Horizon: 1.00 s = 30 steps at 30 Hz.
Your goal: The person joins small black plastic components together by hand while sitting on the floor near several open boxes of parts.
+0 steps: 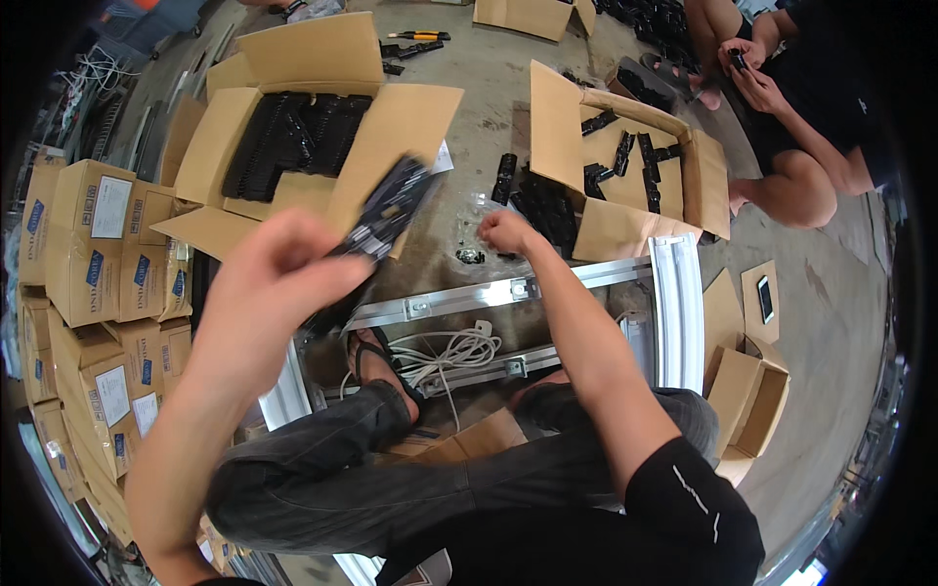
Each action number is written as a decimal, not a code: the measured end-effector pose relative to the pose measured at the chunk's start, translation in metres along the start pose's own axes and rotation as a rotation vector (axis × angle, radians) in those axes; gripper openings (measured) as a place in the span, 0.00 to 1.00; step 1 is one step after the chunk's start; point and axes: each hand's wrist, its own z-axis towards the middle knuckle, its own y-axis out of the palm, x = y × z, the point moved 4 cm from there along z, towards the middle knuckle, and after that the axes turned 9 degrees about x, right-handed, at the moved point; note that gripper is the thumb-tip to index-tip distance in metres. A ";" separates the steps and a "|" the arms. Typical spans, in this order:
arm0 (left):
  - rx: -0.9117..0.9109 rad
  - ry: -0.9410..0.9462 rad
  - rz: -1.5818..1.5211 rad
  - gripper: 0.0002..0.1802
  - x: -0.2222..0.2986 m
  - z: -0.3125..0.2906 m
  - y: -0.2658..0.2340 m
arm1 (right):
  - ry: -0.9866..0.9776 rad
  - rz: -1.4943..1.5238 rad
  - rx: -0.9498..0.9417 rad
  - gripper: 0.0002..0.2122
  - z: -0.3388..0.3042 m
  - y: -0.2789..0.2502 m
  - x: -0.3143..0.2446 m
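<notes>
My left hand (274, 283) is raised close to the camera and grips a flat black plastic part (386, 210) that tilts up to the right. My right hand (506, 232) reaches forward over the floor, fingers closed near a small black piece (470, 256) and a pile of black parts (547, 205); whether it holds anything I cannot tell. Below the hands lies a white metal frame (676, 303) with a coiled white cable (445, 352) inside it. My legs in dark trousers are folded beneath.
An open cardboard box (401, 122) full of black parts stands ahead on the left, another open box (625, 210) on the right. Stacked small cartons (93, 254) line the left. Another person (811, 127) sits at the upper right. A yellow cutter (418, 36) lies far ahead.
</notes>
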 end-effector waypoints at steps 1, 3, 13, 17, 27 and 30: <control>0.047 -0.024 0.005 0.10 0.001 -0.018 -0.019 | -0.132 -0.372 -0.024 0.10 0.007 0.001 0.007; 0.179 -0.029 -0.020 0.10 -0.010 -0.047 -0.054 | -0.225 -0.916 -0.080 0.13 0.012 0.007 0.012; 0.400 0.066 -0.153 0.09 -0.015 -0.065 -0.088 | -0.330 -1.291 -0.189 0.10 -0.009 0.005 0.001; 0.366 0.061 -0.203 0.11 -0.018 -0.038 -0.084 | -0.403 -1.330 -0.170 0.09 -0.001 0.002 0.021; 0.378 0.021 -0.177 0.09 -0.032 -0.023 -0.094 | -0.347 -1.226 -0.192 0.14 0.002 0.005 0.015; 0.365 0.021 -0.139 0.08 -0.033 -0.019 -0.090 | -0.345 -1.208 -0.180 0.14 0.008 0.001 0.025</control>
